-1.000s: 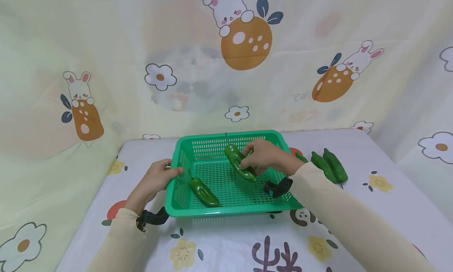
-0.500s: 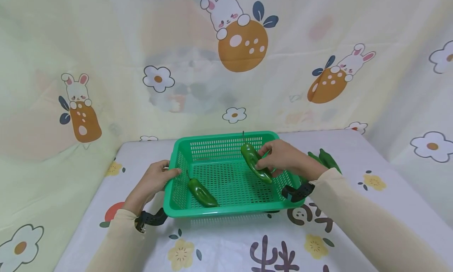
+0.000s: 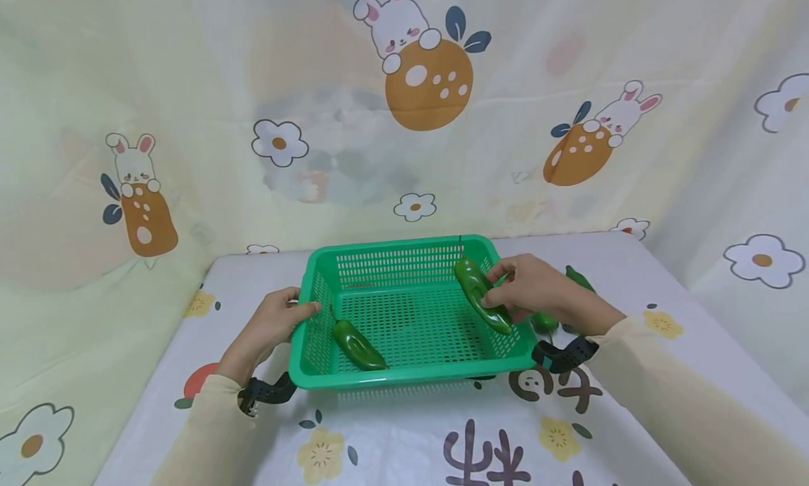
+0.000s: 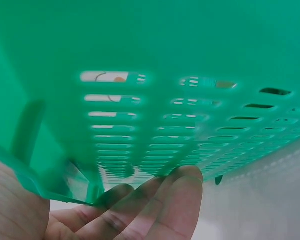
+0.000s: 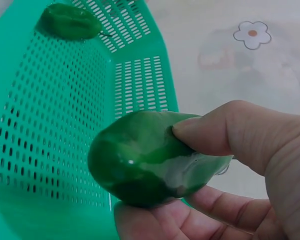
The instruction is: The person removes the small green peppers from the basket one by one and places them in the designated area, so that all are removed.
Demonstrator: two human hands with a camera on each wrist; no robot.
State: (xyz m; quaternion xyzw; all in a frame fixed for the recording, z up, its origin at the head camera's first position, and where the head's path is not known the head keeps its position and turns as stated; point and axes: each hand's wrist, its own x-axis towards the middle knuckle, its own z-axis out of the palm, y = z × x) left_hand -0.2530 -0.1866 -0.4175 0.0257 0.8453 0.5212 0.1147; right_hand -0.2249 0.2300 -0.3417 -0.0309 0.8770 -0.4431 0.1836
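A glossy green pepper (image 3: 474, 289) with a thin dark stem is pinched between the thumb and fingers of my right hand (image 3: 537, 287), over the right end of a green plastic basket (image 3: 411, 378). In the right wrist view the pepper's (image 5: 135, 160) rounded end faces the camera. At the basket's left rim my left hand (image 3: 274, 322) grips, its thumb over the edge and its fingers along the outer wall. A second green pepper (image 3: 359, 345) lies in the basket's left front corner, apart from both hands.
To the right of the basket, more green peppers (image 3: 579, 278) lie on the table, partly hidden behind my right hand and wrist. A patterned cloth (image 3: 329, 447) covers the table. Behind it hangs a curtain (image 3: 341, 64) with rabbits and flowers.
My right hand has moved rightward with its pepper, from the middle of the basket to its right end. The left hand keeps its grip on the rim.
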